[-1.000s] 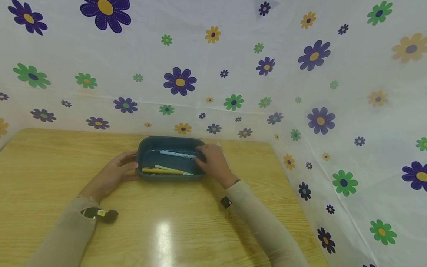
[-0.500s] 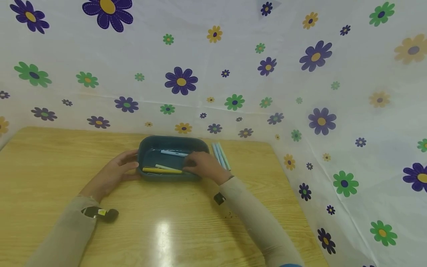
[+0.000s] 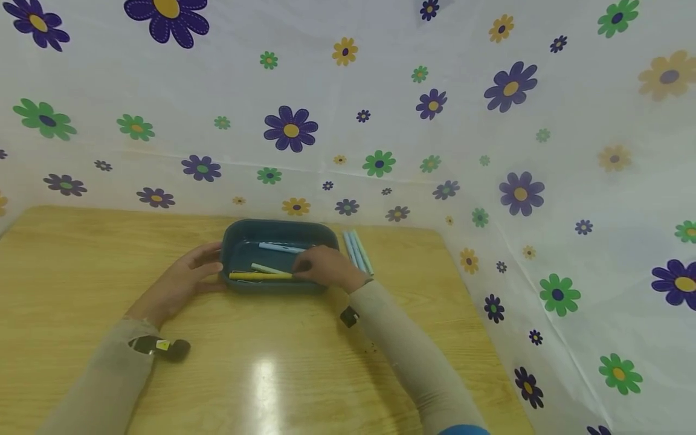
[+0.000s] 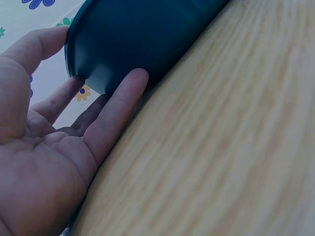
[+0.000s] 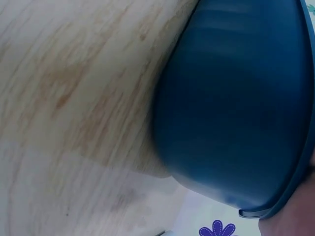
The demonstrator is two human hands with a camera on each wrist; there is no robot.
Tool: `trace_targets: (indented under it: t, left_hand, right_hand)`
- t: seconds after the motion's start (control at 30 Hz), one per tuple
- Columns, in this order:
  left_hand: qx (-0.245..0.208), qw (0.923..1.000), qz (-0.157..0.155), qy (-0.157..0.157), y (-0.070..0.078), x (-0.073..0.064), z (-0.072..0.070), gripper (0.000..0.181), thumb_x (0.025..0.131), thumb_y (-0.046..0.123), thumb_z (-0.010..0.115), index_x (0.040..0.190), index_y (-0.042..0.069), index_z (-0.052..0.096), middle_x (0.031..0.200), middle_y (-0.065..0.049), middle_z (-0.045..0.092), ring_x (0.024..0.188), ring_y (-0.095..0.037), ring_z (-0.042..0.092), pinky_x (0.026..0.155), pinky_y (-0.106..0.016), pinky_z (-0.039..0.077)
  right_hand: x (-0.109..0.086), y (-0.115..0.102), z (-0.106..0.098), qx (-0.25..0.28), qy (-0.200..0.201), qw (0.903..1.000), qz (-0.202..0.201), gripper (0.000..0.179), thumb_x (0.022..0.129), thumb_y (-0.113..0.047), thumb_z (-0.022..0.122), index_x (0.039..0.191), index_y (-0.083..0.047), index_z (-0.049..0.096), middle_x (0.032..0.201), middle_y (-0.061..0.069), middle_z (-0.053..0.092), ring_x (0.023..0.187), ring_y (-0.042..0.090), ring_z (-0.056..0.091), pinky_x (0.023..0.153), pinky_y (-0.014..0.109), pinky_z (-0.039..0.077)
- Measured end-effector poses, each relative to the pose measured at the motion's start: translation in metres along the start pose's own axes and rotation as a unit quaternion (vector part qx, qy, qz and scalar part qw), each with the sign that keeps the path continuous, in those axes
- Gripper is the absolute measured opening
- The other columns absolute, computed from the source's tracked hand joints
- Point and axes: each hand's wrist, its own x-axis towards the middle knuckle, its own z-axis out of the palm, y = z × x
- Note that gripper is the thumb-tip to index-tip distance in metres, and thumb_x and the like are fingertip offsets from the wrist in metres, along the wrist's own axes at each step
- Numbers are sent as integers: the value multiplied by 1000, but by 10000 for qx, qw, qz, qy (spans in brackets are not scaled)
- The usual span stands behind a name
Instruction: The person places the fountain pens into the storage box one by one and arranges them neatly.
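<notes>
Fingers of the right hand (image 3: 326, 266) curl downward, thumb and forefinger narrowed, pinching the right end of a yellow pen (image 3: 260, 276). Back of hand faces up; it crosses the rim of a dark teal basin (image 3: 277, 289) at 4 o'clock, 12 being the side away from the person. Right-wrist view: mostly basin wall, a sliver of hand at the edge, grip hidden.

Right sleeve (image 3: 413, 356) slants in from 5 o'clock. Left hand (image 3: 185, 281) at 9 o'clock: fingers spread wide, fairly straight, tips against the basin's outer wall and rim, palm turned toward it. Left sleeve (image 3: 100, 380) runs in from 7 o'clock.

Inside the basin: yellow pen along the near wall, 7 toward 6 o'clock; a pale pen (image 3: 263, 268) just beyond, slanting; a light blue pen (image 3: 277, 247) near 12 o'clock.

Outside, at 3 o'clock: three pens (image 3: 357, 252) side by side on the wood-grain table (image 3: 217, 374), two light blue, one pale green. Flower-print cloth (image 3: 228, 72) hangs from 10 round to 3 o'clock.
</notes>
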Motion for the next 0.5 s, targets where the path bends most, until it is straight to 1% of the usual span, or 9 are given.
trace_targets:
  t: [0.1, 0.3, 0.4, 0.5]
  left_hand:
    - [-52, 10000, -18, 37, 0, 0, -1, 62, 93, 25, 61, 147, 19, 32, 147, -8, 32, 118, -18, 53, 92, -45, 53]
    - [-124, 9999, -12, 29, 0, 0, -1, 62, 93, 23, 61, 147, 17, 31, 148, -10, 31, 119, -18, 52, 92, -46, 52]
    - [-128, 9999, -33, 36, -1, 0, -1, 62, 93, 23, 61, 147, 18, 31, 148, -9, 31, 120, -19, 51, 92, -46, 52]
    - [-121, 9999, -13, 40, -1, 0, -1, 62, 93, 23, 60, 147, 18, 31, 148, -9, 31, 123, -24, 48, 92, -46, 52]
  right_hand:
    - [2, 0, 1, -56, 24, 10000, 62, 14, 90, -41, 63, 98, -31, 70, 91, -20, 65, 83, -4, 57, 79, 18, 50]
    - [1, 2, 3, 2, 87, 9997, 220, 14, 90, -39, 63, 99, -32, 70, 94, -20, 65, 84, -3, 57, 78, 19, 51]
    - [1, 2, 4, 9, 142, 9995, 269, 13, 90, -39, 63, 99, -32, 70, 95, -21, 65, 84, -3, 56, 78, 19, 50]
    - [-1, 1, 5, 54, 238, 9993, 267, 12, 91, -39, 62, 98, -32, 69, 92, -21, 64, 82, -3, 56, 75, 18, 50]
